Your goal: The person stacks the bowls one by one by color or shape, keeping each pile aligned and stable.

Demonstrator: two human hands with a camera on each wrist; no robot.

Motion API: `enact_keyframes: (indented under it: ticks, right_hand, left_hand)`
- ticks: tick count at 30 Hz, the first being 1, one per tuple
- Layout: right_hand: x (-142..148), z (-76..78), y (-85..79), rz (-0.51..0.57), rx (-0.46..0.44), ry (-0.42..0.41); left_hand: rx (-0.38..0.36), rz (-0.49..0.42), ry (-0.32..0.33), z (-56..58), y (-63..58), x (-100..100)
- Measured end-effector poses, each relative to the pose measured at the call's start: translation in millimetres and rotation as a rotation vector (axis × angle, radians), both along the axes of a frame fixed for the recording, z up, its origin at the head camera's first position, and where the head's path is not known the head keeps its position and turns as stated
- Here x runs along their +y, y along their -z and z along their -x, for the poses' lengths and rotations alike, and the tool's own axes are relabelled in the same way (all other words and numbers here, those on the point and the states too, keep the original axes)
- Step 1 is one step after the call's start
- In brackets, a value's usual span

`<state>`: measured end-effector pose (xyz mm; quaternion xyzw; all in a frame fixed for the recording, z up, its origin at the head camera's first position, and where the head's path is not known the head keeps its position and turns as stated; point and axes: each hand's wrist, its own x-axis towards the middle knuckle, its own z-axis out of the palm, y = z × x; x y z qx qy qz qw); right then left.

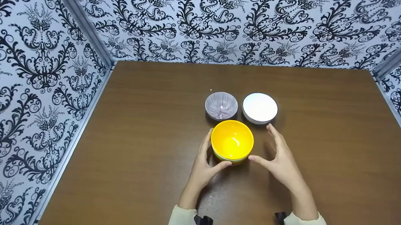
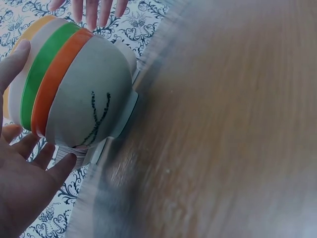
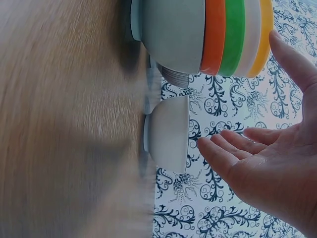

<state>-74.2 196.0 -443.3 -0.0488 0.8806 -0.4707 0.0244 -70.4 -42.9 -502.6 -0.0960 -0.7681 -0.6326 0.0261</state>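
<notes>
A stack of nested bowls (image 1: pixel 232 141) stands on the table, yellow innermost. From the side, pale, green and orange bands (image 2: pixel 57 69) show below it, above a white bottom bowl (image 2: pixel 94 84) with a dark line drawing. My left hand (image 1: pixel 203 170) holds the stack from the left, thumb at its front and fingers along its far left side. To the right is my right hand (image 1: pixel 283 163), thumb and fingers spread wide. Its thumb tip is close to the stack's rim; whether it touches I cannot tell. Nothing lies in its grasp.
Behind the stack stand a grey-purple striped bowl (image 1: pixel 221 106) and, to its right, a white bowl (image 1: pixel 260 108) with a dark rim. The brown wooden table (image 1: pixel 146 123) meets patterned walls (image 1: pixel 207 28) at the back and sides.
</notes>
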Motion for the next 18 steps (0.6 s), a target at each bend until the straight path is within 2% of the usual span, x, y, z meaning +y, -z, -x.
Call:
enact_keyframes:
  ticks: [7, 14, 18]
  right_hand:
    - [2.0, -0.1, 1.5, -0.006, -0.001, 0.011]
    - [3.0, -0.3, 0.0, 0.067, -0.002, 0.005]
    - [3.9, -0.4, -1.0, 0.056, -0.003, 0.013]
  left_hand:
    - [-0.012, -0.004, 0.007, 2.3, -3.1, 3.5]
    - [0.000, -0.066, 0.027, 4.5, -2.6, 5.4]
    - [-0.003, -0.062, 0.022, 5.0, -2.3, 6.1]
